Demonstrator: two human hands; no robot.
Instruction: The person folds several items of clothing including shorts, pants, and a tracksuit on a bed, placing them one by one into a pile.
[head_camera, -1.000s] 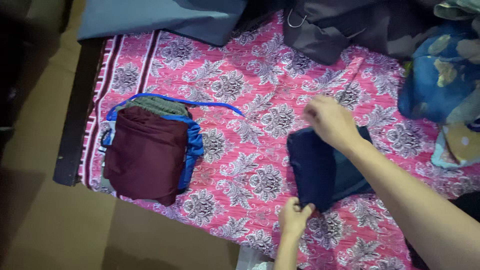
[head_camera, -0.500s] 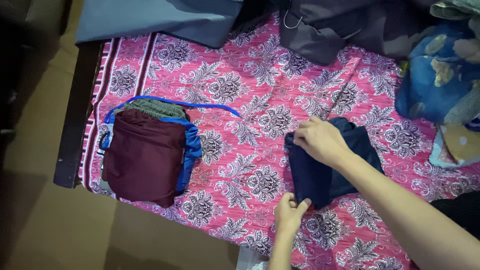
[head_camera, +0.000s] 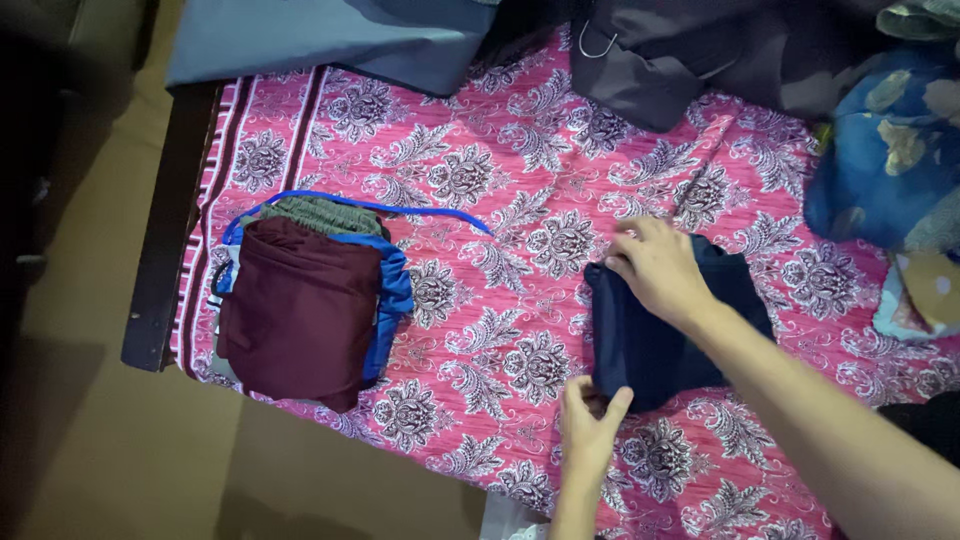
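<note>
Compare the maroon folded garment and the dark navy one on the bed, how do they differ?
The maroon garment sits atop a stack with blue and green pieces near the bed's left edge; the navy garment lies directly on the pink floral bedsheet. No hand touches the maroon one, while the right hand presses the navy one and the left hand pinches its near corner. Both are folded.

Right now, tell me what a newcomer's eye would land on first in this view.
The pink floral bedsheet fills the view. Right of centre, the right hand presses flat on a folded navy garment, while the left hand pinches its near corner. At the left sits a stack of folded clothes, maroon on top over blue and green.
</note>
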